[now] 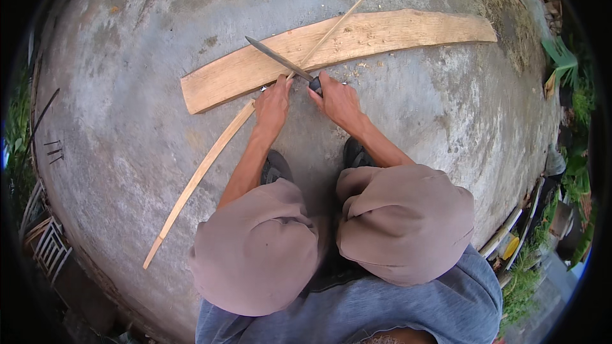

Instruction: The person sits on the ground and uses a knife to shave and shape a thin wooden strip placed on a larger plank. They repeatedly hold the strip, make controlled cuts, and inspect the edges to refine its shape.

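Observation:
My left hand (273,102) is closed around a long pale strip of bamboo or wood (203,167). The strip slants from the lower left, through the fist, to the far right. Its near part looks broad, and its far part looks thin. My right hand (339,99) grips the dark handle of a knife (278,57). The knife's grey blade points away to the left and crosses the strip just beyond my left hand. Beneath the blade and strip lies a thick, slightly curved wooden plank (414,28), flat on the concrete.
Pale shavings (364,65) lie on the concrete floor (140,95) and on the plank. My dark shoes (275,167) are planted behind my hands, between my bent knees. A dark stick (44,118) and small rods (55,151) are at the left edge; plants (563,60) border the right.

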The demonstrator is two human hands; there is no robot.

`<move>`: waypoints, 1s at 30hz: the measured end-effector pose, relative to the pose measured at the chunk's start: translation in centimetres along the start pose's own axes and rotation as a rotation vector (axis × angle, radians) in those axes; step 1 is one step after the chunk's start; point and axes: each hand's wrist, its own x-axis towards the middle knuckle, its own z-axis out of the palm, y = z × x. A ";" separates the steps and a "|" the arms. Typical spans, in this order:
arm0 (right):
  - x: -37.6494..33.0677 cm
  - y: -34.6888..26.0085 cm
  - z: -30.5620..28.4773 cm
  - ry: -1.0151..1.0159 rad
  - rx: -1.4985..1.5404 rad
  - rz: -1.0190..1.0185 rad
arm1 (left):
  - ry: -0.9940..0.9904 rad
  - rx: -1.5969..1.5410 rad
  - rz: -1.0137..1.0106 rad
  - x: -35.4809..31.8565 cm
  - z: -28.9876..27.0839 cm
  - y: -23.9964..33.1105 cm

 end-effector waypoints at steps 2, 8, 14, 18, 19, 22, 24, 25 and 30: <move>0.5 1.0 0.0 -0.074 0.008 0.058 | -0.016 0.022 -0.018 0.5 -0.3 0.2; 0.7 -0.8 -2.2 -0.037 0.569 0.262 | -0.062 0.010 -0.062 0.3 -0.2 -0.1; 1.8 0.7 -1.0 -0.114 0.219 0.175 | -0.050 -0.006 -0.044 0.3 -0.2 0.1; 1.1 -0.3 -0.9 -0.047 0.472 0.244 | -0.060 0.009 -0.066 0.1 -0.4 0.0; 1.2 -1.0 -1.7 0.002 0.509 0.239 | -0.056 0.017 -0.064 0.2 -0.3 -0.1; 1.5 -0.6 -2.0 0.022 0.427 0.167 | -0.029 0.030 -0.041 0.5 -0.2 -0.2; 1.9 1.4 -0.2 -0.048 0.220 0.100 | -0.040 0.026 -0.041 0.6 0.0 0.1; 2.0 1.4 -0.4 -0.122 0.380 0.195 | -0.045 0.028 -0.045 0.6 0.1 -0.1; 1.8 -0.9 -2.8 -0.168 0.808 0.426 | -0.034 0.021 -0.033 0.6 -0.1 -0.3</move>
